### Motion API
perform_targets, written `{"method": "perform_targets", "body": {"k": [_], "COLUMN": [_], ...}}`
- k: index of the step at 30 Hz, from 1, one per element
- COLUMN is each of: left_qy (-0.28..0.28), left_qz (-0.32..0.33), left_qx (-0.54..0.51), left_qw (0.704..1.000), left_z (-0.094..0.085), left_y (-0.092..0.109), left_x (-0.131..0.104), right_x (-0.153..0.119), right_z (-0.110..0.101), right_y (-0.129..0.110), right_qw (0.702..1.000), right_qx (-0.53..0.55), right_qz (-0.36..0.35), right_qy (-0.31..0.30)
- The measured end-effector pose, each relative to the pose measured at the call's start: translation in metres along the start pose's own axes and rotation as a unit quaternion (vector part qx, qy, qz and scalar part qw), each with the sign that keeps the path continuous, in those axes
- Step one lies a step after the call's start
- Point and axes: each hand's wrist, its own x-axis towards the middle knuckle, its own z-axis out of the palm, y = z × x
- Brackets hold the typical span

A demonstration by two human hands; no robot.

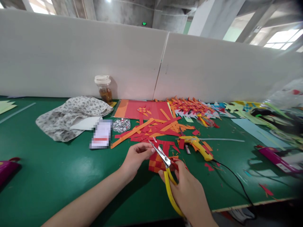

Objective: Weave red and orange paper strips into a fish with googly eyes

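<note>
Yellow-handled scissors are in my right hand, their blades slightly apart and pointing up-left. My left hand is closed, thumb and fingertips pinched beside the blades; what they hold is too small to name. Under the scissors, a woven red and orange paper piece is partly hidden by my right hand. Beyond my hands lies a pile of red and orange paper strips. A small checkered paper fish rests on red sheets.
A yellow glue gun with a black cord lies to the right. Left of the strips are a phone, a bag of googly eyes, a patterned cloth and a lidded cup. Finished paper fish are heaped behind, near the white partition.
</note>
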Motion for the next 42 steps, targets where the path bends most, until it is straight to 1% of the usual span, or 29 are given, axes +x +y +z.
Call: {"method": "perform_targets", "body": {"k": [5,11,20,28,32,35,42], "left_qy": [0.000,-0.008,0.004,0.001,0.009,0.014,-0.012], "left_qz": [-0.008,0.011,0.015,0.011,0.021,0.029,0.038], "left_qx": [0.005,-0.003,0.008,0.025,0.045,0.065,0.099], "left_qw": [1.000,1.000,1.000,1.000,0.999,0.997,0.994], "left_z": [0.000,0.001,0.001,0.002,0.005,0.006,0.004], "left_y": [0.001,0.003,0.001,0.002,0.007,0.009,0.007], "left_x": [0.000,-0.002,-0.002,-0.003,-0.004,-0.005,-0.005], "right_x": [0.000,0.000,0.000,0.001,0.001,0.001,0.003], "right_z": [0.003,0.003,0.003,0.007,0.007,0.006,0.001], "right_y": [0.003,0.004,0.006,0.013,0.014,0.012,0.010], "right_qw": [1.000,0.999,0.998,0.996,0.996,0.997,0.999], "right_qx": [0.002,-0.005,-0.026,-0.040,-0.045,-0.040,-0.024], "right_qz": [-0.024,-0.036,-0.039,-0.047,-0.051,-0.044,-0.037], "right_qy": [0.018,0.027,0.034,0.062,0.056,0.038,0.013]}}
